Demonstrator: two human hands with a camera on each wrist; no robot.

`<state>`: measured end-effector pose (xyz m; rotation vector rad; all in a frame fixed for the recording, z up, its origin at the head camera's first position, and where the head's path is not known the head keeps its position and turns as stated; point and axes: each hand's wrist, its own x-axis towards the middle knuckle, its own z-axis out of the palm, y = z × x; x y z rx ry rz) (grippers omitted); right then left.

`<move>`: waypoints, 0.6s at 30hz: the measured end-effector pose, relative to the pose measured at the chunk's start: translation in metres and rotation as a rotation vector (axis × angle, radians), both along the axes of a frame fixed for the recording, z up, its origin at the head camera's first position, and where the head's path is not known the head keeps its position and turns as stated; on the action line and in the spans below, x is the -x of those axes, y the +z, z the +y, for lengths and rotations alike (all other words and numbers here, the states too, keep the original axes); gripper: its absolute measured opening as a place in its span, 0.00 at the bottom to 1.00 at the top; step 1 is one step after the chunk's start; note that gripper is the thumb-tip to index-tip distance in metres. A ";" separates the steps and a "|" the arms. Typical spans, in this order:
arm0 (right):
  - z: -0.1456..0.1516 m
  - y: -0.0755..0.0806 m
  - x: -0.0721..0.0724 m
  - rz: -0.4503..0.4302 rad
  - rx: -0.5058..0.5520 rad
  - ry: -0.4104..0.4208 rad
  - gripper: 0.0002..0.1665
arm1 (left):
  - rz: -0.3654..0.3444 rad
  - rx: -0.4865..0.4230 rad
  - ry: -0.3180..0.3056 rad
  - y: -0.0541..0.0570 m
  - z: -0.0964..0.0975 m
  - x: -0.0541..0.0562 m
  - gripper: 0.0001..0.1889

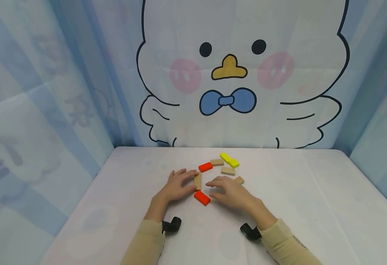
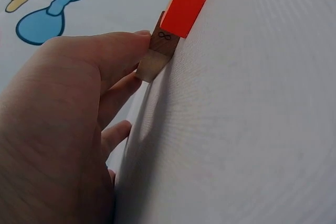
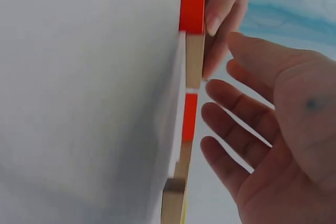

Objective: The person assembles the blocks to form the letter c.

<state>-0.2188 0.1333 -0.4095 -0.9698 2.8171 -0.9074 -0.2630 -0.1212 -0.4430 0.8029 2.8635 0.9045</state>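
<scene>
My left hand [image 1: 178, 185] touches the long outer side of a plain wooden block [image 1: 197, 182], its thumb and index fingertips spread along it. One red block [image 1: 202, 198] meets the near end of that wooden block; another red block [image 1: 205, 167] lies just past its far end. In the left wrist view, the wooden block [image 2: 164, 36] bears a small dark mark. My right hand [image 1: 230, 191] hovers to the right of these blocks with fingers loosely extended and holds nothing. Beyond its knuckles, a wooden block [image 1: 239, 180] is partly hidden by the hand.
Farther back on the white-covered table [image 1: 296, 206] lie two more wooden blocks, one [image 1: 217, 162] beside the far red block and one [image 1: 228, 170] nearer. Two yellow blocks [image 1: 225, 158] touch at the back. A printed curtain [image 1: 239, 125] hangs behind the table.
</scene>
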 end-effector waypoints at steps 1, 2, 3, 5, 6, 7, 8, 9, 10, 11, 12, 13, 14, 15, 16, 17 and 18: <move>0.002 0.001 0.001 0.008 0.005 -0.010 0.20 | -0.002 0.003 0.004 0.000 0.000 0.000 0.28; 0.005 0.001 0.002 0.016 0.009 -0.018 0.21 | -0.004 0.003 0.005 0.000 0.000 0.000 0.28; 0.007 0.002 0.004 0.022 0.007 -0.029 0.20 | -0.006 0.003 0.007 0.000 0.001 0.000 0.28; 0.012 0.002 0.007 0.026 0.009 -0.049 0.20 | -0.010 0.008 0.009 0.001 0.001 0.000 0.28; 0.015 0.002 0.009 0.027 0.007 -0.060 0.20 | -0.011 0.010 0.011 0.001 0.001 0.000 0.28; 0.018 0.002 0.011 0.022 0.008 -0.071 0.20 | -0.012 0.009 0.011 0.001 0.001 0.000 0.28; 0.021 0.002 0.013 0.013 0.011 -0.082 0.20 | -0.012 0.010 0.010 0.001 0.001 0.000 0.28; 0.023 0.002 0.014 0.002 0.015 -0.094 0.20 | -0.011 0.010 0.010 0.001 0.001 0.001 0.28; 0.026 0.002 0.015 -0.011 0.023 -0.105 0.20 | -0.012 0.007 0.009 0.001 0.001 0.001 0.28; 0.029 0.002 0.016 -0.022 0.027 -0.117 0.20 | -0.012 0.006 0.008 0.001 0.001 0.001 0.28; 0.031 0.002 0.017 -0.033 0.032 -0.127 0.21 | -0.014 0.005 0.007 0.001 0.001 0.001 0.28; 0.034 0.002 0.018 -0.045 0.039 -0.136 0.21 | -0.017 0.003 0.005 0.001 0.001 0.000 0.28; 0.036 0.002 0.018 -0.055 0.044 -0.145 0.21 | -0.020 0.002 0.004 0.001 0.001 0.000 0.28; 0.039 0.002 0.019 -0.061 0.048 -0.153 0.21 | -0.022 0.000 0.003 0.001 0.001 0.000 0.28; 0.041 0.003 0.019 -0.066 0.050 -0.160 0.21 | -0.025 0.000 0.003 0.002 0.001 -0.001 0.28; 0.044 0.003 0.020 -0.069 0.051 -0.167 0.21 | -0.028 0.004 0.003 0.002 0.001 -0.001 0.28; 0.046 0.004 0.021 -0.071 0.054 -0.175 0.20 | -0.028 0.004 0.003 0.002 0.001 -0.001 0.28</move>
